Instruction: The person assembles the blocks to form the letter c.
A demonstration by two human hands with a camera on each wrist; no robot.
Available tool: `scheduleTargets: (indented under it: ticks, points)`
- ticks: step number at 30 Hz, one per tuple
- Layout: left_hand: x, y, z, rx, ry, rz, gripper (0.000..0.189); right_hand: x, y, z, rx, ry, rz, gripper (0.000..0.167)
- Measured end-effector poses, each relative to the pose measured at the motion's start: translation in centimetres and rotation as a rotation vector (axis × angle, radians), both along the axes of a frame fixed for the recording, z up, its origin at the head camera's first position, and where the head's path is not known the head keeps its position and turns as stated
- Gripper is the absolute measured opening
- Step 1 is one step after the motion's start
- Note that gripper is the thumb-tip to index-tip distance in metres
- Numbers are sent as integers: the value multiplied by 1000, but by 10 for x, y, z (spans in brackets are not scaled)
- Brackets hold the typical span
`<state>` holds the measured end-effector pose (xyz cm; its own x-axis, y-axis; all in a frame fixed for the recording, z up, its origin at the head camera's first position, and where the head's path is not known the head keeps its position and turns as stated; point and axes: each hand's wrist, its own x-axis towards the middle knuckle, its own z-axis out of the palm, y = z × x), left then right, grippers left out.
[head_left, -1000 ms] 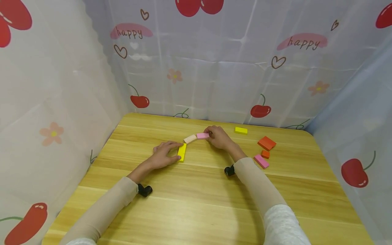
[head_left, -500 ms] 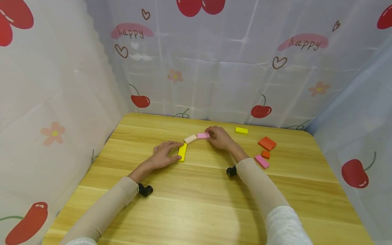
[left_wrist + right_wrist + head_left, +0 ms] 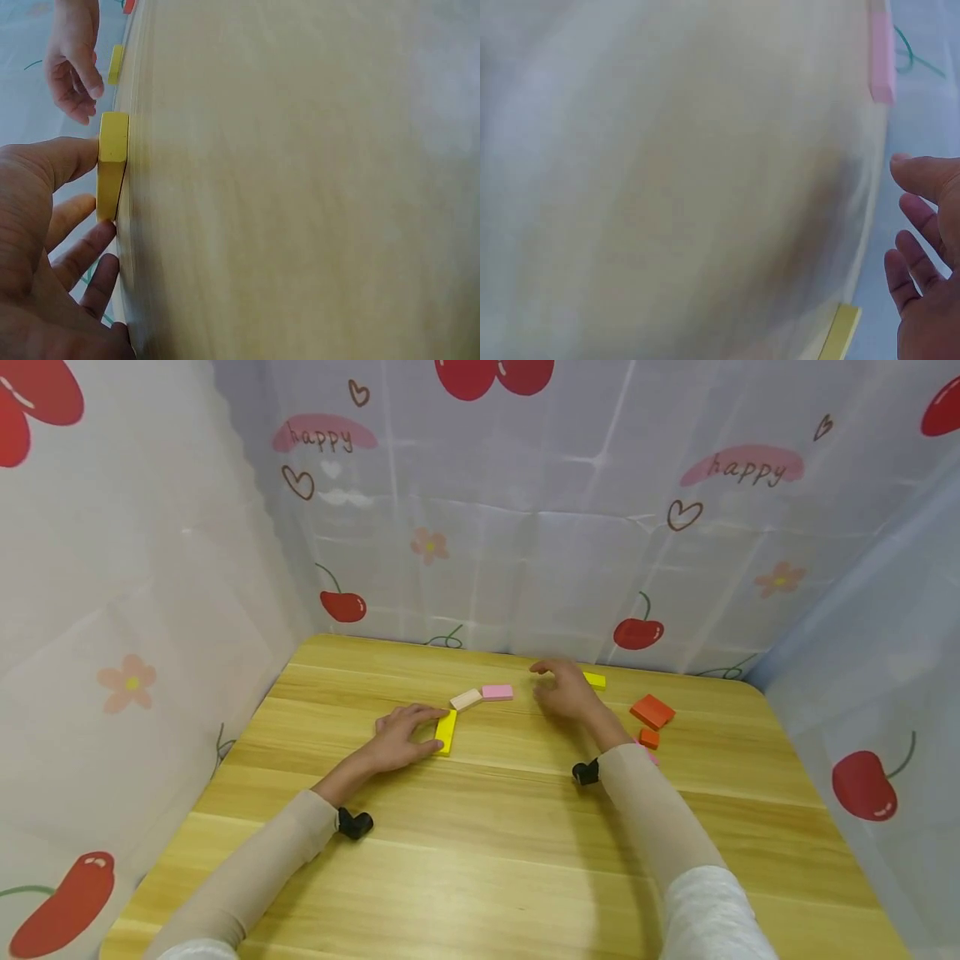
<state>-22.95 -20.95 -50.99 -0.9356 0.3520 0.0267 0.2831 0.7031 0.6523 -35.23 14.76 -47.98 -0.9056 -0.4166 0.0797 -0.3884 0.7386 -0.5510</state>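
My left hand (image 3: 397, 742) pinches a yellow wooden block (image 3: 446, 732) lying flat, thumb at its near end and fingertips at its far end. In the left wrist view that yellow block (image 3: 112, 161) sits between thumb and fingers. Off the block's far end lies a plain wood block (image 3: 467, 699), followed by a pink block (image 3: 497, 692); the three form a bent row. My right hand (image 3: 566, 691) hovers right of the pink block with loosely bent fingers, holding nothing. In the right wrist view a gap separates this hand (image 3: 930, 247) from the pink block (image 3: 882, 60).
Another yellow block (image 3: 595, 681) lies behind my right hand, partly covered. Farther right are an orange-red piece (image 3: 652, 712), a small orange block (image 3: 649, 739) and a second pink block (image 3: 653, 759) mostly hidden by my sleeve. A printed curtain (image 3: 510, 585) borders the wooden table (image 3: 480, 860).
My right hand has let go of the pink block in the row and moved right, its fingers spreading. The left hand and the row of blocks have stayed put.
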Motion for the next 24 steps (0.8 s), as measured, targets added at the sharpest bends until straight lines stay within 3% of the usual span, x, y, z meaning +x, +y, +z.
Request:
scheduleTargets:
  ticks: [6,12,24]
  points:
    - [0,3,1,2,4,-11,61,-7,22,7,-34,48,-51,39]
    - [1,4,2,-3,-5,-9,61,-8,46,1,-39,19,-118,40]
    - [0,2,2,-11,-3,-2,61,-4,81,-2,55,24,-240,45]
